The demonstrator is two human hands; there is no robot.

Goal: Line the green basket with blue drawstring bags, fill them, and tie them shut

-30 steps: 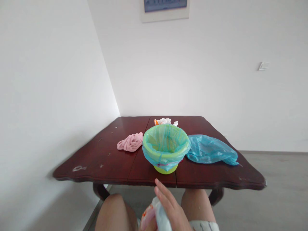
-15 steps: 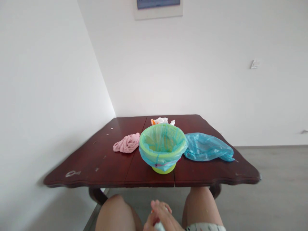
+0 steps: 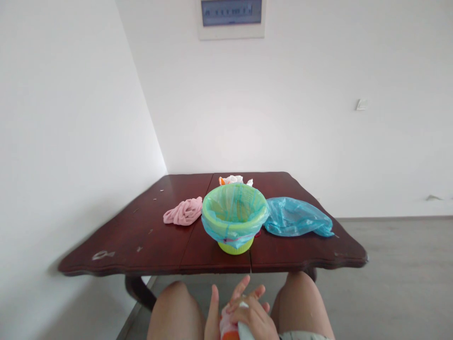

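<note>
Low at the bottom of the head view, between my knees, my left hand bears a crumpled white, pinkish and orange wad against its palm. Its thumb points up and its fingertips are spread. My right hand lies over the wad from the right, fingers bent on it, with a white part showing under them. What the wad is made of I cannot make out. Ahead on the table stands a green basket, lined with a thin blue-green plastic bag folded over its rim.
On the dark red wooden table, a pink cloth lies left of the basket and a blue plastic bag lies right. A white and orange crumpled thing sits behind the basket. A white wall borders the left.
My hands have come up and apart from their clasp; the left thumb and fingers are spread, and more of the wad shows. The view has tilted up slightly and turned right.
</note>
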